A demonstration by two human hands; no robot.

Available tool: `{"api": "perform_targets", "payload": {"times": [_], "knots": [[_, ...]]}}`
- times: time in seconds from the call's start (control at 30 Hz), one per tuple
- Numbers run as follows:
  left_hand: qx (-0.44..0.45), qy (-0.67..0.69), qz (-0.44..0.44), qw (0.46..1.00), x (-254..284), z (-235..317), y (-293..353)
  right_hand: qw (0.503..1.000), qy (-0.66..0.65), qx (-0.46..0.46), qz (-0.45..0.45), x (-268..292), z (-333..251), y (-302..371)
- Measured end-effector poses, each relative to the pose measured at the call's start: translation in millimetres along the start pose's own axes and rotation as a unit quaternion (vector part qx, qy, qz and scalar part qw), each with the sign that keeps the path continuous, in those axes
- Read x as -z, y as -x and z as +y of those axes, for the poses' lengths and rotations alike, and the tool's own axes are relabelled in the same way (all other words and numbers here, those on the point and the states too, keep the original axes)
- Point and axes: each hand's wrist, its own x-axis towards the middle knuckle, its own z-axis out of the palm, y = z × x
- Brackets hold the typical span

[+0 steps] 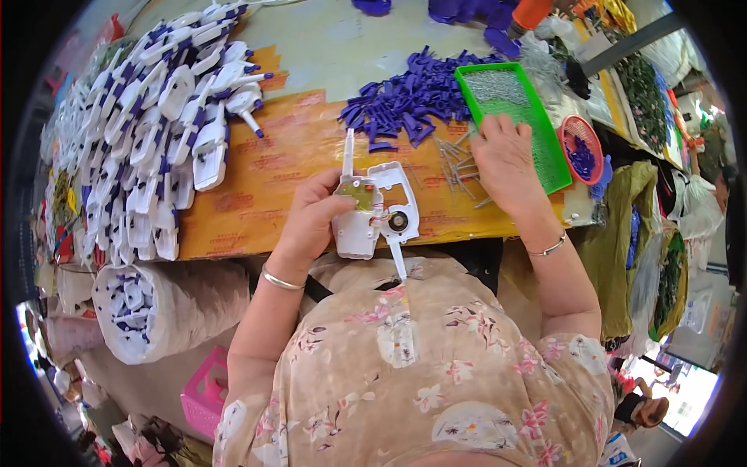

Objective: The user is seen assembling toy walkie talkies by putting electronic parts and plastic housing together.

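My left hand (315, 214) grips one half of an opened white plastic housing (358, 243), thumb over its green circuit board (359, 196). Its stem points away from me. Thin wires link it to the other housing half (408, 204), which carries a round black part (398, 222) and has its stem toward my chest. Over the side of a green tray (545, 124) is my right hand (504, 159), fingers bent down and drawn together. The fingertips are hidden, so whatever they pinch cannot be made out. Small silvery metal pieces (496, 84) lie in the tray.
Loose metal rods (459, 167) lie left of my right hand, below a heap of purple plastic parts (412, 97). White-and-purple housings (148, 132) are piled at left. A red basket (582, 128) stands right of the tray. A white sack (179, 307) sits below the table edge (233, 251).
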Motion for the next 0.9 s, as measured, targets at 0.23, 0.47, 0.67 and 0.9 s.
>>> {"api": "perform_targets", "payload": {"times": [0.23, 0.47, 0.67, 0.9], "knots": [[-0.015, -0.028, 0.005, 0.999, -0.3, -3.4, 4.7, 0.999, -0.02, 0.008, 0.027, -1.0, -5.2, 0.6], [0.0, -0.079, -0.001, 0.997, -13.1, -1.4, 8.7, 0.721, -0.683, -0.101, -0.059, 23.9, -60.5, -7.5], [-0.031, -0.12, 0.011, 0.992, -25.5, 0.5, 13.7, 0.567, -0.806, -0.164, -0.032, -2.3, -83.4, -19.9], [-0.012, -0.099, 0.019, 0.995, -27.7, 0.4, 14.5, 0.491, -0.842, -0.208, -0.076, -6.3, -89.0, -13.7]]}}
